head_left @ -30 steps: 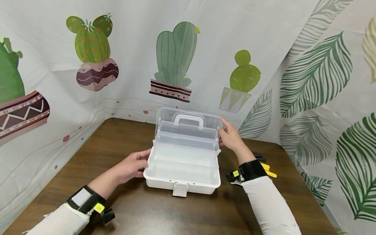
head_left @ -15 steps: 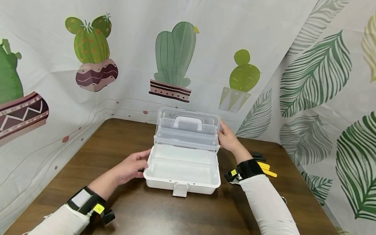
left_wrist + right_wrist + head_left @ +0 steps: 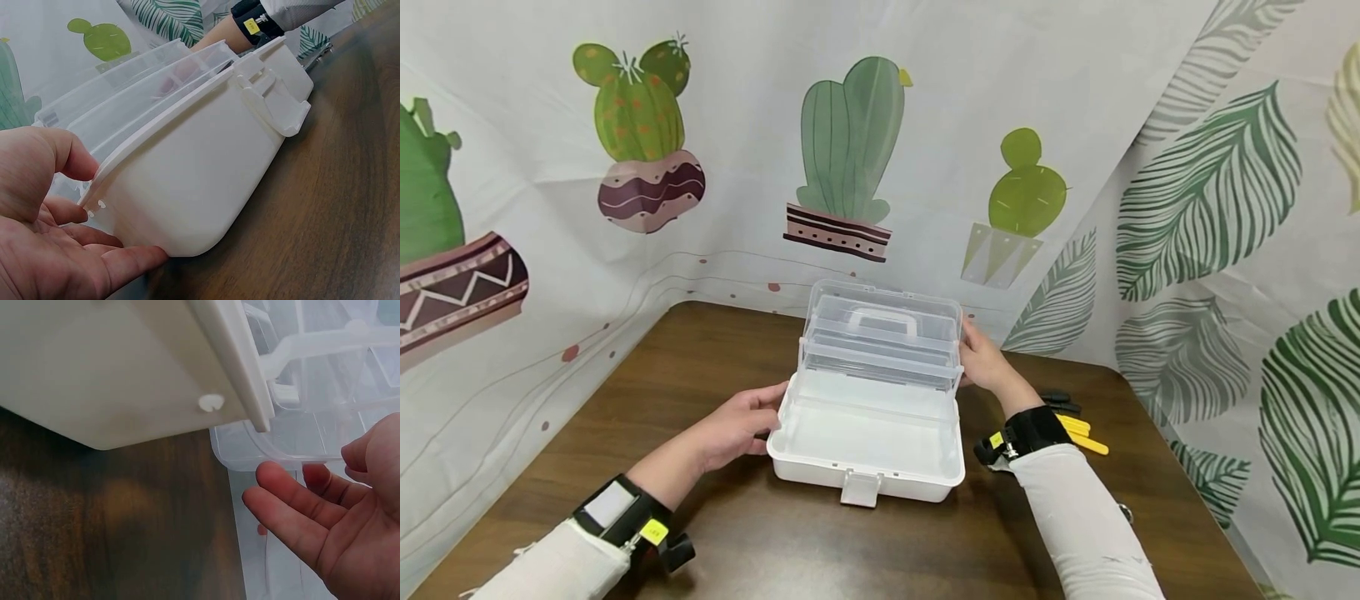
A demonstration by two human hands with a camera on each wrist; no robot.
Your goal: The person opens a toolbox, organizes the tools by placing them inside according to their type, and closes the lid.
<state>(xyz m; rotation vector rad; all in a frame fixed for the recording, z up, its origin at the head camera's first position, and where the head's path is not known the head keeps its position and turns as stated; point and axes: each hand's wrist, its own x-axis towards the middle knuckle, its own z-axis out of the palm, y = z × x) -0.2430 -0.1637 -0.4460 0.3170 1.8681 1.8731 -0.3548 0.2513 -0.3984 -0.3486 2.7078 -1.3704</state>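
A white plastic storage box (image 3: 865,482) with a front latch (image 3: 861,488) stands on the table, its inside bare. Its clear lid (image 3: 887,292), with a white handle (image 3: 883,318), leans back behind it. Clear trays (image 3: 880,357) are lifted between lid and base. My left hand (image 3: 737,429) holds the box's left side. In the left wrist view its thumb (image 3: 78,162) lies on the rim and a fingertip (image 3: 153,253) presses low on the wall. At the lid's right edge my right hand (image 3: 988,358) grips, thumb (image 3: 359,453) on one side, fingers (image 3: 294,519) on the other.
Dark-handled items (image 3: 1060,400) and yellow-handled items (image 3: 1081,429) lie on the wooden table (image 3: 715,350), right of the box and partly behind the right wrist. A patterned cloth (image 3: 737,125) hangs close behind the table's far edge.
The lid has tipped farther back, and the trays have swung up and back with it. My right hand has followed, dropping slightly in the head view. The left hand stays at the box's side.
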